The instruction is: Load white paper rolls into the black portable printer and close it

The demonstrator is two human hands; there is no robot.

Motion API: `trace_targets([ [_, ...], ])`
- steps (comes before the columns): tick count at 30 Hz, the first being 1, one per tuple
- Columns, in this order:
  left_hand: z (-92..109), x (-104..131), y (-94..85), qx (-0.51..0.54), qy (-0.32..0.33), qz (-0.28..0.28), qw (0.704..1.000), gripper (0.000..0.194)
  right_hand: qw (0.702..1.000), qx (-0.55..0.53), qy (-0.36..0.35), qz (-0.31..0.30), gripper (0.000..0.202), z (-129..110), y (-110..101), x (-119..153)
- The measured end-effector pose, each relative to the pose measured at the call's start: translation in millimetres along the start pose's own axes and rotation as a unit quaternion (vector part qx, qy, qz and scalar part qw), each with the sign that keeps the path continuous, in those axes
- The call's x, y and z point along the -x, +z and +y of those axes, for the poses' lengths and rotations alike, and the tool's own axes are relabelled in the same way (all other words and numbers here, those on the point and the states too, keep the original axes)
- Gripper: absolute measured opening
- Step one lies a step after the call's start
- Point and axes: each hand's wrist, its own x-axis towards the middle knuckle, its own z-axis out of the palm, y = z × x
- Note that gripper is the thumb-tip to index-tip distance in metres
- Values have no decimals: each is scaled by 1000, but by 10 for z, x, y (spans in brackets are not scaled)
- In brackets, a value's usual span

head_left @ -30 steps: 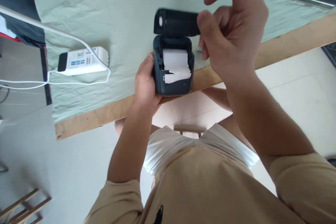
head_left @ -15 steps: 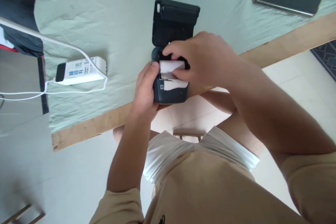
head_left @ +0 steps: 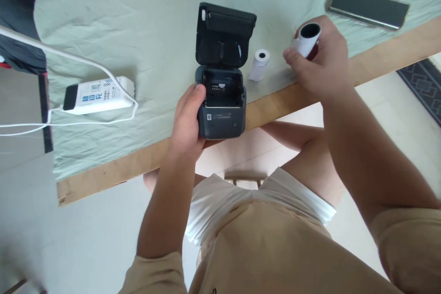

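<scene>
Head view | Left hand (head_left: 188, 119): fingers gripping dark-grey boxy plastic printer (head_left: 222, 124), black hinged lid (head_left: 223, 39) raised, at near edge of green-cloth-covered wooden table (head_left: 155, 32) | Right hand (head_left: 325, 62): fingers closed around white cylindrical paper roll (head_left: 306, 48), near same edge | Second white paper roll (head_left: 259, 65): standing between printer and right hand.

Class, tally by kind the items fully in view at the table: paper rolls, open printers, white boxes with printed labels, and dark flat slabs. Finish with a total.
Paper rolls: 2
Open printer: 1
White box with printed label: 1
Dark flat slab: 1
Total: 5
</scene>
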Motion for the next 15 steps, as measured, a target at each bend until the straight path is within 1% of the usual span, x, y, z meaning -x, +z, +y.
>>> trace_targets([
  [2, 7, 9, 7, 3, -14, 3, 1000, 28, 995, 91, 19, 32, 34, 20, -7, -56],
  [4, 14, 16, 14, 0, -28, 7, 1000, 27, 987, 137, 75, 22, 45, 18, 0, -77],
  [5, 16, 17, 17, -1, -34, 9, 999, 27, 985, 147, 95, 13, 51, 0, -2, -70],
  [6, 17, 17, 18, -2, -38, 11, 999, 26, 984, 152, 96, 8, 56, -35, -9, -50],
  [7, 18, 15, 19, -1, -37, 12, 999, 26, 985, 156, 75, 13, 59, -91, -19, -19],
  [8, 18, 13, 18, 2, -32, 10, 999, 25, 986, 159, 36, 23, 60, -166, -26, 20],
  [10, 19, 10, 12, 7, -20, 5, 1000, 24, 981, 175, -69, 56, 54, -350, -7, 104],
  [11, 20, 10, 9, 7, -18, 4, 1000, 24, 977, 185, -94, 52, 52, -441, 31, 140],
  [12, 22, 10, 6, 4, -18, 5, 1000, 24, 972, 195, -122, 37, 53, -520, 90, 169],
  [13, 24, 12, 4, -1, -20, 7, 1000, 24, 971, 199, -133, 21, 54, -579, 167, 187],
  [15, 23, 14, 5, -8, -23, 12, 1000, 25, 972, 203, -117, -30, 64, -632, 346, 195],
])
